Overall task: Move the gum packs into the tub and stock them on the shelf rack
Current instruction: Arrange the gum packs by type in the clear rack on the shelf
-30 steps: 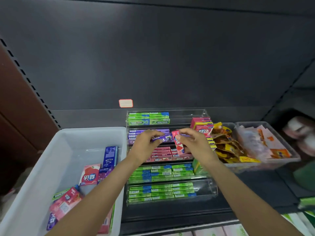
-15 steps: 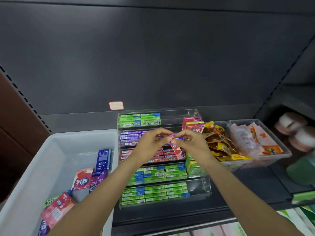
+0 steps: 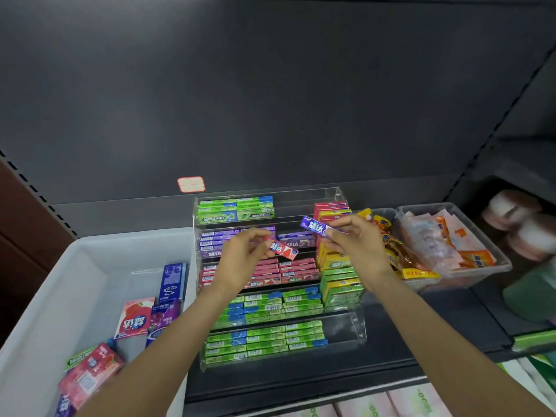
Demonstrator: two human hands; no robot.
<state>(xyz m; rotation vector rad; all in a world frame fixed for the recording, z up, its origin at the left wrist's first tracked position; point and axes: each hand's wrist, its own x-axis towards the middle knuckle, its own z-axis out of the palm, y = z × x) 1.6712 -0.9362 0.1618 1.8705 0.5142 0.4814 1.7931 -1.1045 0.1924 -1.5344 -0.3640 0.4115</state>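
Your left hand is pinching a red gum pack by one end, holding it over the rack's purple tier. Your right hand is gripping a purple gum pack just above the stacked boxes on the right of the clear shelf rack. The two packs are sitting apart. More packs are lying in the white tub at left.

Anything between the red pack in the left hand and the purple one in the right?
In the head view, nothing held: the red pack and purple pack are apart, and through the gap shows only the rack's purple row behind.
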